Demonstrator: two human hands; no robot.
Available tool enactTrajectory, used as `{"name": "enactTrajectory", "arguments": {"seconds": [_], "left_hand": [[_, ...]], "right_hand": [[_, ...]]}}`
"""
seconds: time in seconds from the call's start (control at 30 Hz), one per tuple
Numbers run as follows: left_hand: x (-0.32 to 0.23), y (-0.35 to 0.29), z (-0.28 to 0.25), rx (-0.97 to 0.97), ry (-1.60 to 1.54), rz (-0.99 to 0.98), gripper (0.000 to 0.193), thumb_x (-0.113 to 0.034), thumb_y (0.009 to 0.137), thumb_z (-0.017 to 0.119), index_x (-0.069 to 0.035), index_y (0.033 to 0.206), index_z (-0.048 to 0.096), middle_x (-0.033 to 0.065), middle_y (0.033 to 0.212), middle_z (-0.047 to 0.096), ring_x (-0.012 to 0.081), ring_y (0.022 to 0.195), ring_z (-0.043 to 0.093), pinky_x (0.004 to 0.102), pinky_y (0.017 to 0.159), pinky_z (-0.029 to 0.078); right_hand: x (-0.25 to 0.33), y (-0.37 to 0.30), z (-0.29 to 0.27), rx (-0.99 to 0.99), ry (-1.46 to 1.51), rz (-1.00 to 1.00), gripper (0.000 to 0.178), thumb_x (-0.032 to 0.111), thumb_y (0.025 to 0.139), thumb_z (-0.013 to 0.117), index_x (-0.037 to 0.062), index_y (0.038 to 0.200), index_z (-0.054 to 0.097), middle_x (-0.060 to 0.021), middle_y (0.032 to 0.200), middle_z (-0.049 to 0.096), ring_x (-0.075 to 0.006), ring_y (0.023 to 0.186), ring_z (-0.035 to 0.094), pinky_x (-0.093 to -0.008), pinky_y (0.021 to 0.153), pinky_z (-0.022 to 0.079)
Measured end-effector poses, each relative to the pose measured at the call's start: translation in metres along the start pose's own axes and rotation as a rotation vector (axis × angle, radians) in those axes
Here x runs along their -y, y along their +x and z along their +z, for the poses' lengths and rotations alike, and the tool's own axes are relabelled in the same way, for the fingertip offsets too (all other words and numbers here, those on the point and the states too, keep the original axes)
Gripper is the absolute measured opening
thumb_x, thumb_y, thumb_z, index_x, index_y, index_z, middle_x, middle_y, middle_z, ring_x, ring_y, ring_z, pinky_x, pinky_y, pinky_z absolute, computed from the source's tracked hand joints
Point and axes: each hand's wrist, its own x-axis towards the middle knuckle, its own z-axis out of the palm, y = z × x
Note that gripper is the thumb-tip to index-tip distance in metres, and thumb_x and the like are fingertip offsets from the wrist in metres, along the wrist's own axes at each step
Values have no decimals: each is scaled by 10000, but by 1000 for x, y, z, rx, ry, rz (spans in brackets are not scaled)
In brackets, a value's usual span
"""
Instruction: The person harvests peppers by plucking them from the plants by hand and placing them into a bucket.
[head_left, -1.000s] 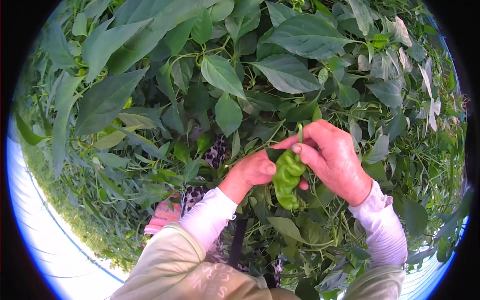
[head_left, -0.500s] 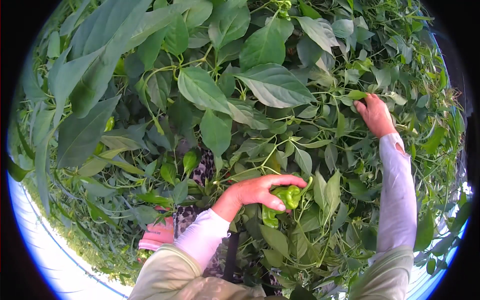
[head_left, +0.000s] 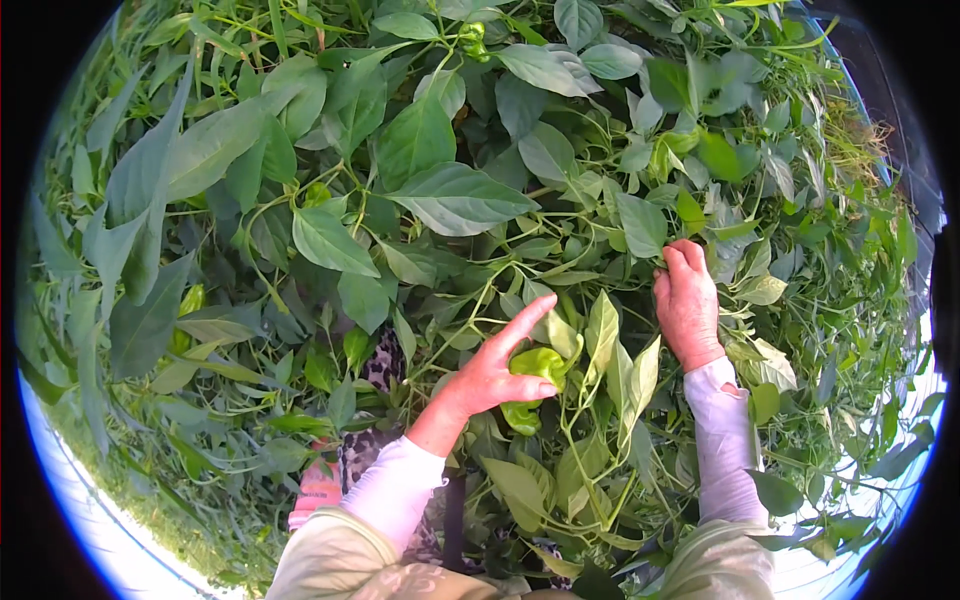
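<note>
My left hand (head_left: 482,378) is at the middle of the plants, with forefinger and thumb spread apart. A glossy, lumpy green pepper (head_left: 543,366) with a curved stem rests in its grip, the other fingers hidden behind it. Below the thumb shows another green pepper part (head_left: 521,417); I cannot tell whether it belongs to the same fruit. Farther right, my right hand (head_left: 688,302) is closed, fingertips bent in among the stems beside a broad leaf (head_left: 641,226). Whatever those fingertips pinch is hidden.
Dense pepper foliage surrounds both hands. A small green pepper (head_left: 472,40) hangs at the top, others at the left (head_left: 188,305). A pink boot (head_left: 318,490) and patterned trouser leg (head_left: 362,455) show below. White sheeting (head_left: 110,535) borders the lower left.
My right hand has come down and leftward, nearer the left. My left forefinger and thumb have spread, and the pepper has shifted slightly left and up. The foliage has shifted in view.
</note>
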Motion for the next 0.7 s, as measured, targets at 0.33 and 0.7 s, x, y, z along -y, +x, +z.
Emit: {"name": "enactTrajectory", "arguments": {"seconds": [0.33, 0.7], "left_hand": [[-6, 7, 9, -17, 144, -71, 1015, -237, 681, 798, -32, 1480, 207, 166, 1518, 256, 240, 1421, 206, 361, 1147, 176], [-7, 8, 8, 99, -28, -318, 961, -234, 705, 814, -30, 1460, 256, 143, 1468, 348, 213, 1322, 389, 327, 1087, 320]], "right_hand": [[-14, 81, -61, 148, 778, 646, 383, 235, 888, 582, 103, 1248, 575, -31, 1135, 624, -168, 1010, 569, -310, 843, 446], [-37, 279, -57, 35, 1119, 334, 343, 202, 908, 537, 110, 1238, 540, -19, 1093, 649, -155, 941, 647, -287, 718, 450]]}}
